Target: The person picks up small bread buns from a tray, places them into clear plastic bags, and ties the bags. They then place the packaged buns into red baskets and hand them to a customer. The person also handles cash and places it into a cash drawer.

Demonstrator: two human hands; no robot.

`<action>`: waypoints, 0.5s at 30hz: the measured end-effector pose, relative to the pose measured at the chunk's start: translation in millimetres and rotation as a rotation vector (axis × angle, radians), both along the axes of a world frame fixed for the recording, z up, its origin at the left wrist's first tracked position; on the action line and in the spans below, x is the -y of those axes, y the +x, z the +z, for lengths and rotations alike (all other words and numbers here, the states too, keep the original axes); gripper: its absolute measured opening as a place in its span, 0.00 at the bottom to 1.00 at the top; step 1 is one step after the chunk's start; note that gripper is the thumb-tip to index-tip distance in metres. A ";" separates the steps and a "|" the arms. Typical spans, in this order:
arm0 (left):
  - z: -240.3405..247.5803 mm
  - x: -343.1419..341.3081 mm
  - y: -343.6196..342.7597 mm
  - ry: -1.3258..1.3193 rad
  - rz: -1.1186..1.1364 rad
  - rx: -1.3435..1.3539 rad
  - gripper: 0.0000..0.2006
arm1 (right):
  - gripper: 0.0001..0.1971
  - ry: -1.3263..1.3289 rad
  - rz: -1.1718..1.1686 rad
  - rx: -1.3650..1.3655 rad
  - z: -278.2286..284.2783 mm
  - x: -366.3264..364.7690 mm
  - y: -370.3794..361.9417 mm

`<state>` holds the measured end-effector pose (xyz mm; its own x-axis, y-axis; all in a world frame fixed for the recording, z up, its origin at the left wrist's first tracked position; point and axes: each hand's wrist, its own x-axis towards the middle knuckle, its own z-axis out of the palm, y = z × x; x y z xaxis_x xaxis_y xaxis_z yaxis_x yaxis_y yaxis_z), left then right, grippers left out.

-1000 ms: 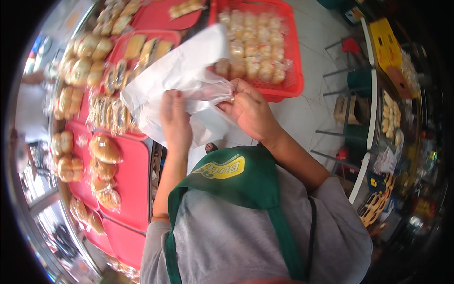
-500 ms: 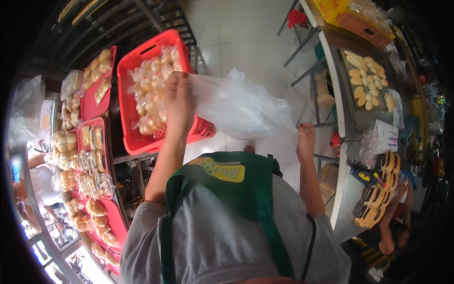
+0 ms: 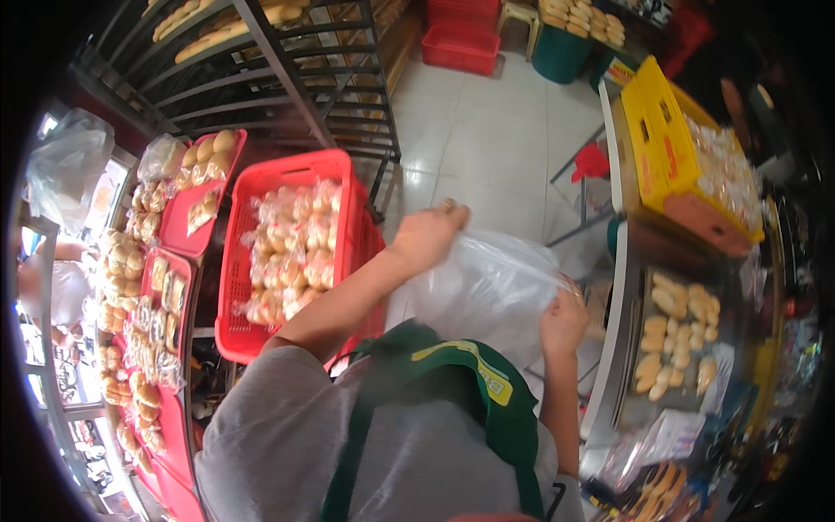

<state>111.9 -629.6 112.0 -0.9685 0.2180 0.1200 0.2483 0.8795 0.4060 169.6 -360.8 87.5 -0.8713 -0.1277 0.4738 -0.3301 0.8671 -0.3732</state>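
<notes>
A large clear plastic bag hangs in front of my body, spread between my two hands. My left hand is closed on its upper left edge, fingers pinched together. At the opposite upper corner my right hand grips the bag, with the thumb side towards it. The plastic looks thin and wrinkled, and I make out nothing inside it. Just left of my left forearm stands a red slatted crate filled with small bagged buns.
On the left, red trays hold wrapped breads beside a dark metal rack. To the right, a table carries a baking sheet of rolls and a yellow crate. Red bins stand far ahead on the tiled floor.
My left hand has moved right, away from the red crate and closer to my right hand. The bag, stretched sideways before, now hangs lower between them. My view has shifted forward.
</notes>
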 end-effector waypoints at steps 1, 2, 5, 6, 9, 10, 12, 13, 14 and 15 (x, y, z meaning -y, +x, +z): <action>-10.5 11.3 -26.5 0.037 0.068 -0.009 0.16 | 0.11 0.056 -0.025 0.007 -0.8 -7.2 -23.6; -20.3 20.3 -49.3 0.074 0.135 -0.018 0.16 | 0.09 0.111 -0.052 0.014 -0.1 -10.4 -55.0; -29.1 0.8 -101.1 0.254 0.152 0.027 0.17 | 0.09 0.212 -0.383 0.234 -5.2 -11.9 -141.1; -33.9 -20.5 -108.8 0.413 0.019 -0.017 0.18 | 0.11 0.240 -0.379 0.218 -3.2 -13.4 -170.8; -1.8 -28.7 -147.0 0.824 -0.376 0.120 0.21 | 0.14 0.240 -0.423 0.305 -18.4 -18.4 -248.7; 11.2 -25.5 -167.0 0.953 -0.513 0.213 0.22 | 0.16 0.211 -0.493 0.403 -38.0 -33.5 -276.2; 14.4 9.0 -218.9 1.029 -0.381 0.207 0.20 | 0.18 0.196 -0.547 0.521 -73.9 -66.0 -317.0; 15.4 30.3 -248.3 1.059 -0.316 0.197 0.20 | 0.19 0.197 -0.528 0.527 -92.6 -82.7 -338.2; 21.6 47.7 -270.2 0.811 -0.327 0.236 0.20 | 0.20 0.182 -0.510 0.504 -99.0 -87.9 -360.8; 14.1 66.3 -295.8 0.576 -0.313 0.298 0.19 | 0.20 0.266 -0.425 0.458 -97.9 -76.1 -385.4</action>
